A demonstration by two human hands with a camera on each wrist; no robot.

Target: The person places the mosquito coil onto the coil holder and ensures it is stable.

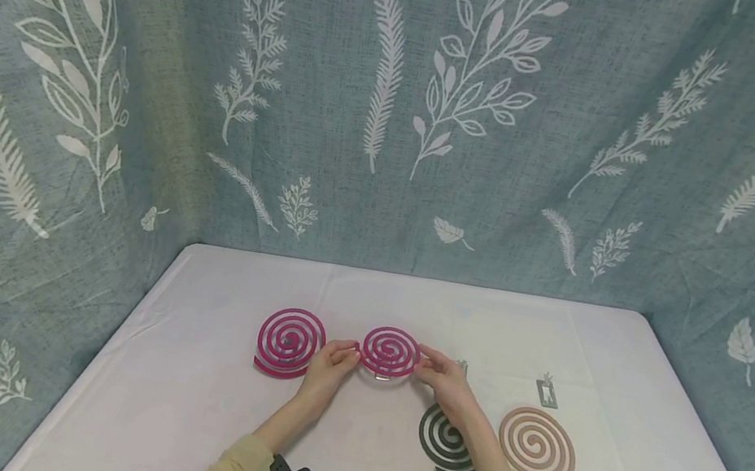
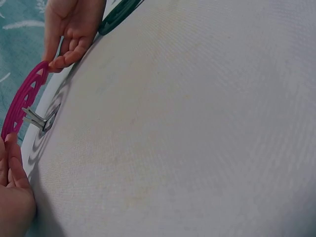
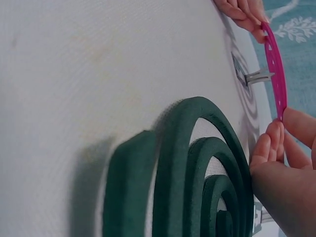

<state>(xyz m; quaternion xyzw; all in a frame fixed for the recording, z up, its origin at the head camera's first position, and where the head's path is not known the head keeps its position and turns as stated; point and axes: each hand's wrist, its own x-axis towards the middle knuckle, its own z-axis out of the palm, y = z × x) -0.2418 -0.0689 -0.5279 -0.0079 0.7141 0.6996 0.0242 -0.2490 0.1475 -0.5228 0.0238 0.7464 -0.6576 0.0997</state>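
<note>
Both hands hold a magenta spiral coil (image 1: 395,329) above the table, one at each side. My left hand (image 1: 329,369) pinches its left edge between thumb and fingers; my right hand (image 1: 448,384) pinches the right edge. Under the coil a small metal stand (image 2: 48,121) rises from the cloth, its prongs at the coil's underside; whether they touch is unclear. In the right wrist view the coil (image 3: 277,74) appears edge-on, with the stand (image 3: 257,76) beside it.
Another magenta coil (image 1: 297,311) is left of my left hand. A dark green coil (image 1: 426,433) lies partly under my right forearm, with a brown coil (image 1: 564,463) farther right. One metal stand (image 1: 548,393) lies behind the brown coil; another (image 1: 463,366) is partly behind my right hand.
</note>
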